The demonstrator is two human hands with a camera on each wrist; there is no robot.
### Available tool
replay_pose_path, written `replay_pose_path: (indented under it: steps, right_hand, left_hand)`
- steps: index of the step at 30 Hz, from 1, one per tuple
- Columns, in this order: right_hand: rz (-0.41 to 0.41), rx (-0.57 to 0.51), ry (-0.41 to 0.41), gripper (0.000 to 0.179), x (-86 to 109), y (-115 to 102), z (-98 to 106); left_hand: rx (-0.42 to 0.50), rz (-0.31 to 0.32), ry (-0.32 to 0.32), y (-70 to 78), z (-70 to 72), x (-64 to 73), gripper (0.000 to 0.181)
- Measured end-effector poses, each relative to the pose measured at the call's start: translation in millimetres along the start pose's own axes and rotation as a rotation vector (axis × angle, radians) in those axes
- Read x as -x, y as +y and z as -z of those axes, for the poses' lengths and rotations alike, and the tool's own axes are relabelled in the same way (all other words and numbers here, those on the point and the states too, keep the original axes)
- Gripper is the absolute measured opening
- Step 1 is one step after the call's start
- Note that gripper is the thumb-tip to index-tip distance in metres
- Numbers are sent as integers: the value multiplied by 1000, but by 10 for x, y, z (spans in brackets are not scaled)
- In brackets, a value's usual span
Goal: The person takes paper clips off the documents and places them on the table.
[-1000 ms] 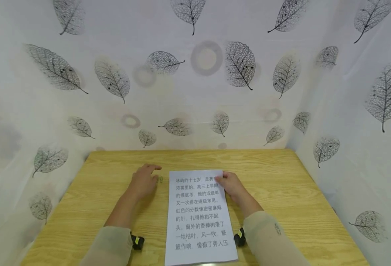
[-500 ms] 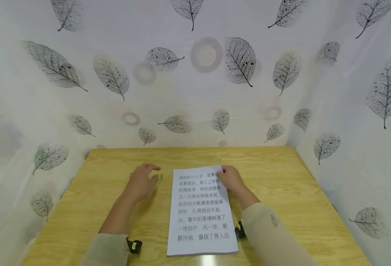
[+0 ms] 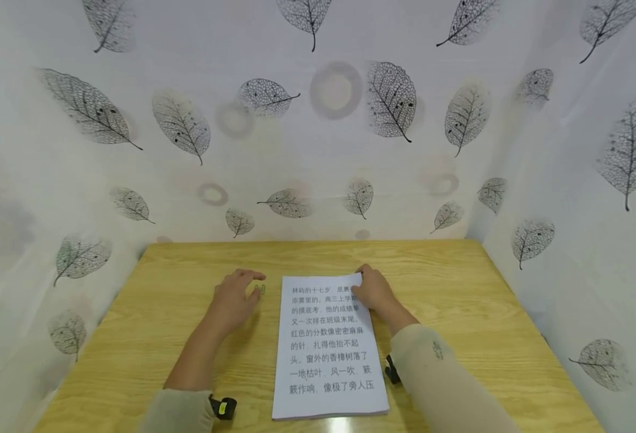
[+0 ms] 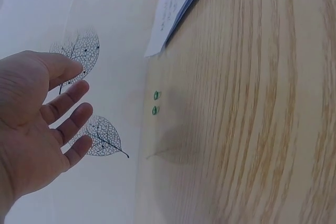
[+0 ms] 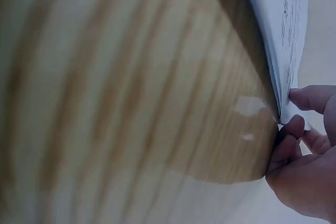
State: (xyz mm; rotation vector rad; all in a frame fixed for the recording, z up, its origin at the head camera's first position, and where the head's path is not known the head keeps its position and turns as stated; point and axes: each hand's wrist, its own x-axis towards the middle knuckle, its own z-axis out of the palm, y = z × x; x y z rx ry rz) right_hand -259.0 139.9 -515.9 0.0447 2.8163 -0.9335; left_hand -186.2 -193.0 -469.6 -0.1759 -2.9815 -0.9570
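Observation:
A stack of white paper sheets point(image 3: 329, 346) printed with large Chinese characters lies lengthwise before me on the wooden table. At its far right corner my right hand point(image 3: 376, 294) pinches the sheets; in the right wrist view the thumb is on the printed face, with the other fingers curled at the edge and behind. My left hand point(image 3: 234, 300) hovers left of the stack, fingers loosely bent and holding nothing. Just beyond its thumb, two small green paper clips point(image 4: 156, 103) lie side by side on the wood, partly covered by that hand in the head view.
The table point(image 3: 448, 300) has a light wood grain. A white curtain point(image 3: 318, 150) with dark leaf prints surrounds its back and sides. Both forearms wear pale sleeves, with a black wrist device point(image 3: 223, 408) showing beside the left cuff.
The paper stack has shifted away from me and slightly right with my right hand, whose fingers now reach past its far edge. My left hand has hardly moved.

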Motion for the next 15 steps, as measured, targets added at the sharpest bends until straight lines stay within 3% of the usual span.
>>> replay_pose_path:
  steps: [10, 15]
  right_hand:
    - [-31, -23, 16, 55, -22, -56, -15]
    - [4, -43, -107, 56, 65, -145, 262]
  left_hand:
    - [-22, 2, 3, 50, -15, 24, 36]
    - [-100, -22, 27, 144, 45, 72, 37]
